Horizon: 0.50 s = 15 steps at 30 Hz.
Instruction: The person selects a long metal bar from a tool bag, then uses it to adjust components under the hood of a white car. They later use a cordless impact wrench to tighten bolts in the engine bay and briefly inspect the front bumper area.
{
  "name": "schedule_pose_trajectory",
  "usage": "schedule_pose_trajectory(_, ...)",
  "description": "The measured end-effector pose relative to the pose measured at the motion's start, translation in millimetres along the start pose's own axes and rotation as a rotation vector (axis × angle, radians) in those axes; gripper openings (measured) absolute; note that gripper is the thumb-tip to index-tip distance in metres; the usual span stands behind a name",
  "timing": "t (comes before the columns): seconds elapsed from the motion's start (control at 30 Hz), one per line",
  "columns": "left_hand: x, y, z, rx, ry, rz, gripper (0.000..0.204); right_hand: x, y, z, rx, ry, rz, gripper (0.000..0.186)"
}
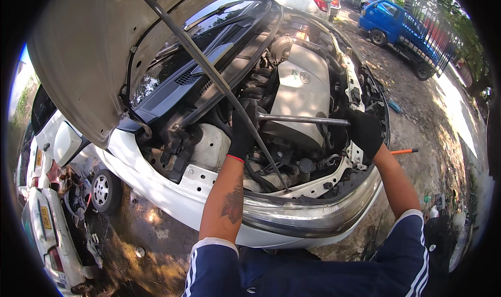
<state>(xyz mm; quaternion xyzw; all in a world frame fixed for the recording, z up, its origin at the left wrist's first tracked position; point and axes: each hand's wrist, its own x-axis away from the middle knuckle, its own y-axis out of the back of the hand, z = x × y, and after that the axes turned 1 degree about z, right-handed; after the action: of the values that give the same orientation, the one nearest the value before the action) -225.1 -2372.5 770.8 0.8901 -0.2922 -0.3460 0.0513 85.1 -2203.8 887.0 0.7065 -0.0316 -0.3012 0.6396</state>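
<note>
My left hand [242, 135], in a black glove with a red cuff edge, is closed around the left end of a long metal bar [302, 119], behind the hood prop rod [209, 70]. The bar looks like a wrench handle; its working end is hidden by the glove. My right hand [366, 133], also gloved in black, closes at the bar's other end, its fingers partly hidden. Level between both hands, the bar crosses above the grey engine cover [302, 88]. An orange rod-like handle [404, 151] sticks out past my right forearm; whether I hold it cannot be seen.
The raised hood [83, 51] fills the upper left, propped by the rod slanting across the engine bay. The white car's front edge [308, 213] lies before me. A wheel [106, 191] and a damaged white car [55, 234] are at left, a blue truck [394, 25] far right.
</note>
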Motion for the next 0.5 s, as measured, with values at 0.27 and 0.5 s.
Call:
schedule_pose_trajectory(0.27,1.4,14.8,-7.0,0.078,0.193,-0.074,0.047,-22.4,-26.1,-17.0,0.096,-0.008,0.073,0.016)
schedule_pose_trajectory(0.5,-4.0,5.7,-11.3,0.006,0.090,-0.115,0.045,-15.7,-39.7,-26.9,0.075,0.030,0.043,0.019)
